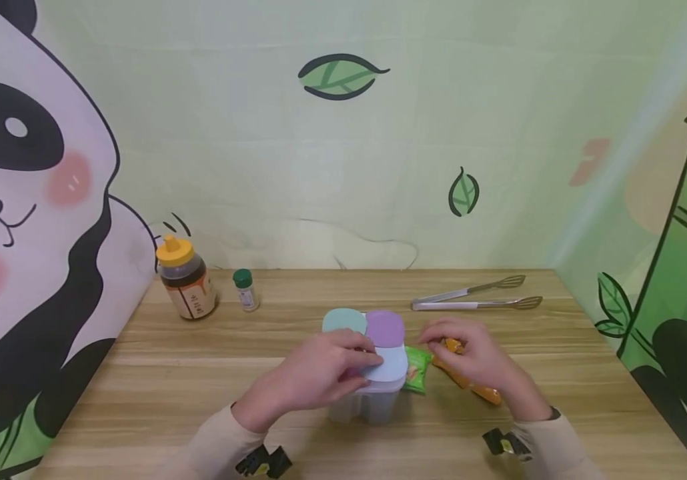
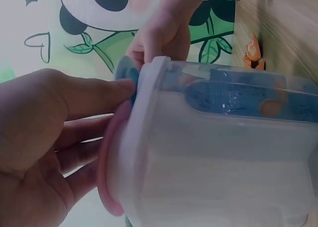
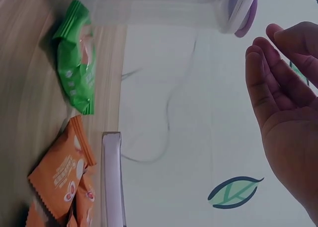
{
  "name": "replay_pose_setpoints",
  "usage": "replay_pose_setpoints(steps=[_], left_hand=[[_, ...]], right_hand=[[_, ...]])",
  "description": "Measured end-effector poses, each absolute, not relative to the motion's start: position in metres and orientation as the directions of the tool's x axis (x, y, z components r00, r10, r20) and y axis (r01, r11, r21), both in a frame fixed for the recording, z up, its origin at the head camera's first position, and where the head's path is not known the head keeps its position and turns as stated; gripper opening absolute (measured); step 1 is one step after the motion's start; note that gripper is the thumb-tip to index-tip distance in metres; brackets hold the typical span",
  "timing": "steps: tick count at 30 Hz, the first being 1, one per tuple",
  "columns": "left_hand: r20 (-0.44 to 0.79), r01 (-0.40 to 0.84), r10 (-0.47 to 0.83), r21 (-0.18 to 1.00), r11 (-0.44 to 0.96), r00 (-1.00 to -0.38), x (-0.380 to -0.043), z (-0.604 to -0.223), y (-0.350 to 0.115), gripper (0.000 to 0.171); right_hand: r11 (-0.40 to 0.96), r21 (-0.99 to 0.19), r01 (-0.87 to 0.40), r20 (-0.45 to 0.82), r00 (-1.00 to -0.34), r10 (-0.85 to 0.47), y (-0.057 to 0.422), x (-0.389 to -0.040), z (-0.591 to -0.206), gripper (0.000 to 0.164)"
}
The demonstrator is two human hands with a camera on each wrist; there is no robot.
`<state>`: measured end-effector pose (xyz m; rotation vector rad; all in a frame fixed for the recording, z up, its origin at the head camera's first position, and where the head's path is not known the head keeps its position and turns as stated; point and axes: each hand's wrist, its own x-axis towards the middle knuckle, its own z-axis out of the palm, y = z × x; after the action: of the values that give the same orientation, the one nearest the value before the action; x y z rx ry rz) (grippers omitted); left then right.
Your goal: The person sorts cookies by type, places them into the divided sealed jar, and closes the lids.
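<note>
A clear plastic storage box (image 1: 361,405) stands upright with small coloured lids on top. Teal (image 1: 343,320), purple (image 1: 387,329) and light blue lids (image 1: 393,365) show in the head view, and a pink lid (image 2: 110,187) in the left wrist view. My left hand (image 1: 328,370) lies over the box top, its thumb touching the light blue lid and its other fingers stretched over the pink one. Through the wall shows a blue packet (image 2: 238,99) inside. My right hand (image 1: 469,350), holding nothing, hovers right of the box with fingers loosely bent.
Beside the box lie a green snack packet (image 1: 418,369) and orange packets (image 1: 481,390). Metal tongs (image 1: 469,300) rest at the back right. A yellow-capped bottle (image 1: 187,280) and a small green-capped jar (image 1: 246,291) stand at the back left, near the printed backdrop.
</note>
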<state>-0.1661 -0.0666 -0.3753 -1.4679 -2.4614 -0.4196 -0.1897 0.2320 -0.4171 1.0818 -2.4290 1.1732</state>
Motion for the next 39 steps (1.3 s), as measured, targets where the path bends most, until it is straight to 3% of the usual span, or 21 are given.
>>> replay_pose_setpoints(steps=[11,18,22,33,39], left_hand=[[0.259,0.886,0.848,0.106,0.452,-0.463,-0.165,-0.371,-0.062,0.031],[0.305,0.907,0.856,0.087,0.412,-0.417,-0.164,-0.374,-0.060,0.030],[0.334,0.915,0.854,0.081,0.396,-0.399,-0.163,-0.376,-0.058,0.030],[0.271,0.900,0.859,0.087,0.428,-0.434,-0.159,-0.372,-0.053,0.031],[0.283,0.913,0.872,0.045,0.405,-0.400,-0.160,-0.372,-0.052,0.027]], right_hand=[[0.457,-0.591,-0.665,0.439,-0.740,-0.509,0.239,-0.196,-0.424,0.025],[0.503,-0.614,-0.608,0.383,-0.787,-0.484,0.247,-0.203,-0.433,0.023],[0.560,-0.628,-0.540,0.324,-0.836,-0.443,0.253,-0.208,-0.438,0.023],[0.692,-0.623,-0.365,0.205,-0.930,-0.306,0.266,-0.220,-0.455,0.023],[0.780,-0.583,-0.228,0.095,-0.972,-0.213,0.273,-0.228,-0.462,0.027]])
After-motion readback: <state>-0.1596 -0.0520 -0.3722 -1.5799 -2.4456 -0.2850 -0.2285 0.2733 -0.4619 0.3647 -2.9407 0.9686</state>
